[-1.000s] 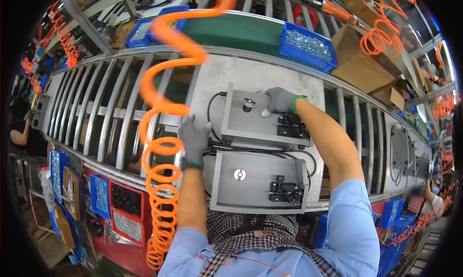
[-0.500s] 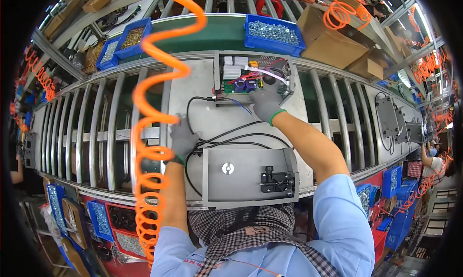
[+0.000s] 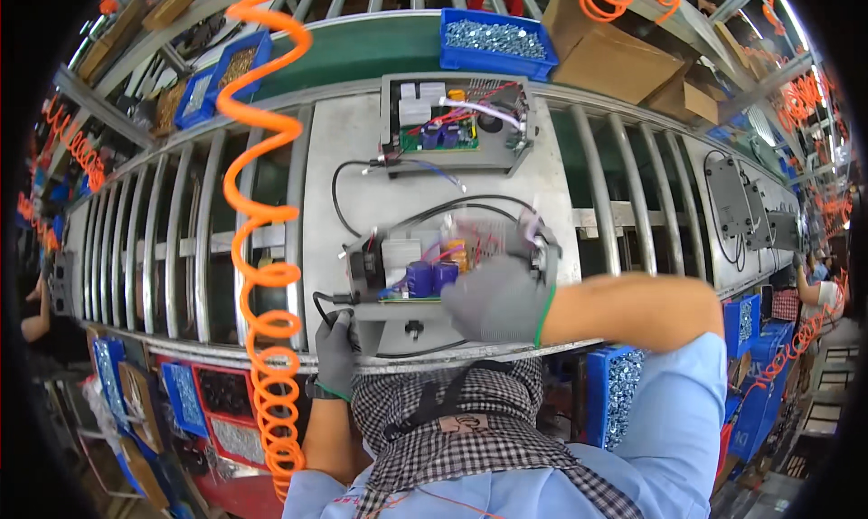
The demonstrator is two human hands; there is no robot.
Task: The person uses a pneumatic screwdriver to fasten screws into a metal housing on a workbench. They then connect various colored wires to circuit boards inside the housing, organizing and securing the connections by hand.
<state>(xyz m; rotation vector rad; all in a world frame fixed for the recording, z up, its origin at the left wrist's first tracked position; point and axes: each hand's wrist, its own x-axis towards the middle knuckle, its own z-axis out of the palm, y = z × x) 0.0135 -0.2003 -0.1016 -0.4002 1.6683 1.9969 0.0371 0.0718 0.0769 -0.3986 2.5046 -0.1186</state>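
A grey metal casing (image 3: 362, 313) with a circuit board, blue-purple capacitors (image 3: 432, 278) and white blocks inside stands in front of me. My left hand (image 3: 336, 349), in a grey glove, is closed at its near left corner, just below a black cable's connector (image 3: 336, 298). My right hand (image 3: 499, 302), gloved too, is over the right part of the casing. Motion smears it, so its fingers cannot be made out. Behind, a second grey casing (image 3: 457, 165) with a similar board lies open, a black cable (image 3: 336, 193) and a thin blue wire trailing from it.
Both casings rest on a pale board (image 3: 551, 189) on the roller conveyor (image 3: 181, 239). Blue bins of screws (image 3: 497, 40) and a cardboard box (image 3: 615, 62) stand beyond. An orange coiled hose (image 3: 262, 212) hangs at left. More bins (image 3: 615, 388) sit along my side.
My right hand has come back from the far casing to the near one. The near casing, which showed a bare grey face, now shows its circuit board. My left hand has moved nearer me.
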